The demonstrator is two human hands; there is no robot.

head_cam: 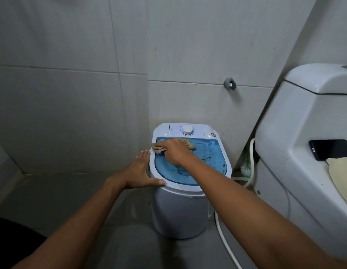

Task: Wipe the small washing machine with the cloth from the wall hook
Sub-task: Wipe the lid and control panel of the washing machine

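A small white washing machine (178, 212) with a clear blue lid (205, 158) and a white dial (187, 130) stands on the floor against the tiled wall. My right hand (173, 151) presses a tan cloth (189, 146) flat on the far left part of the blue lid; cloth edges stick out on both sides of the hand. My left hand (140, 169) rests spread on the machine's left rim, thumb along the front edge, holding nothing. Dark specks dot the right side of the lid.
A white toilet cistern (304, 121) stands close on the right, with a black phone (330, 149) and a beige cloth (341, 171) on it. A white hose (225, 241) runs along the floor by the machine. A chrome wall fitting (230, 84) sits above. A brush (246, 167) stands behind.
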